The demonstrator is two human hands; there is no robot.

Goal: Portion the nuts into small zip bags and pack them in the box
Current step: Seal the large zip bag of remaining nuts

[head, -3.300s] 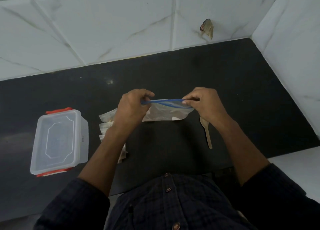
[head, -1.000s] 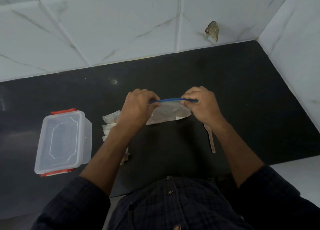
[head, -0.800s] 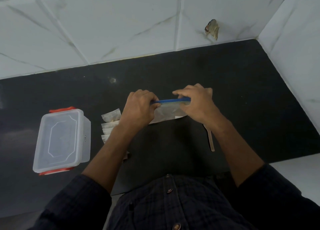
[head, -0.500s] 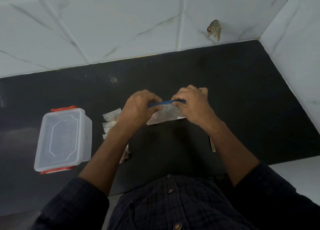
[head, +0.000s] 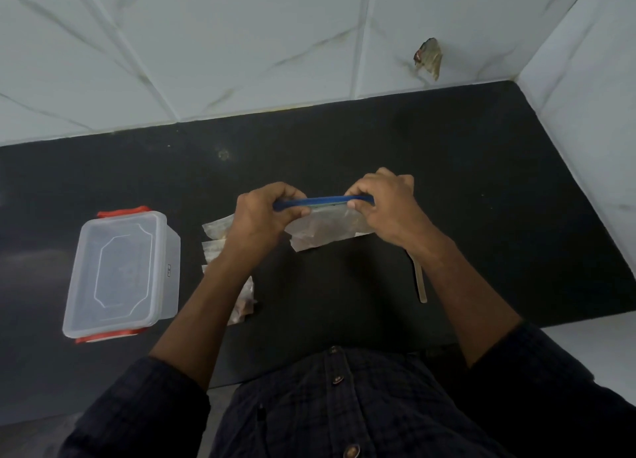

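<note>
Both hands pinch blue zip strip: my left hand point(head: 265, 216), my right hand point(head: 382, 206), zip bag point(head: 327, 230) held above counter point(head: 481, 168). Risk: incomplete seal, nuts spill. Box point(head: 120, 271) lidded, well left.

dark navy checked shirt point(head: 361, 406), brown buttons point(head: 351, 451), sleeves point(head: 137, 409) pushed up (forearms bare)
</note>
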